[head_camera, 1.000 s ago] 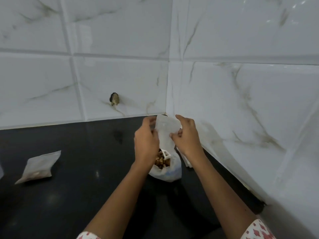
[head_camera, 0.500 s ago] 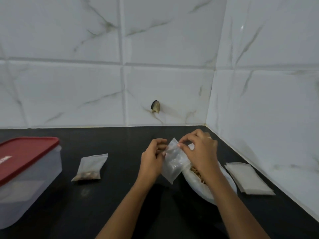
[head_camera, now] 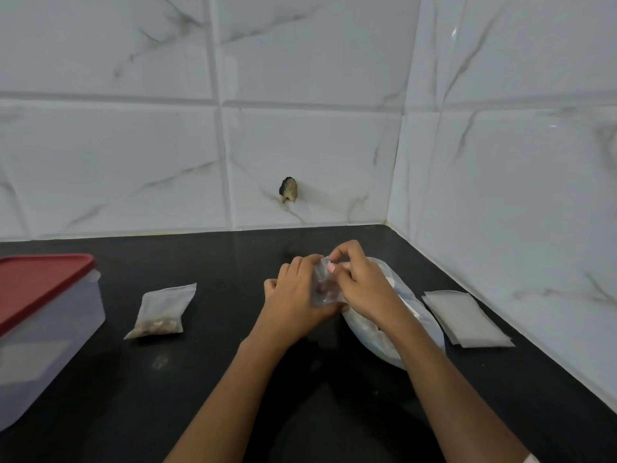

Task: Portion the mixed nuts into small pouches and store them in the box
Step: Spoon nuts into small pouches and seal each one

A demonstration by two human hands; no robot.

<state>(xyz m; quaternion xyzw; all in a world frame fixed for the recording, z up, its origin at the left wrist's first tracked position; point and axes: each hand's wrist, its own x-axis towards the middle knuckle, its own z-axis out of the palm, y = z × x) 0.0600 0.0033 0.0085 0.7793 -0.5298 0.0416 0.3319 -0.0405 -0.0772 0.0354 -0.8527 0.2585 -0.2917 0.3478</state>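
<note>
Your left hand and right hand both pinch a small pouch with a few nuts inside. You hold it just over the bag of nuts, near the back right corner of the counter. Empty pouches lie by the right edge. A filled pouch lies left of centre, and the red-lidded box sits at the left edge.

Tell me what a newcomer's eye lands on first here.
The left hand and right hand hold a small clear pouch mid-counter, beside the big plastic bag. A red-lidded box stands at far left, with one filled pouch lying between it and the hands.
</note>
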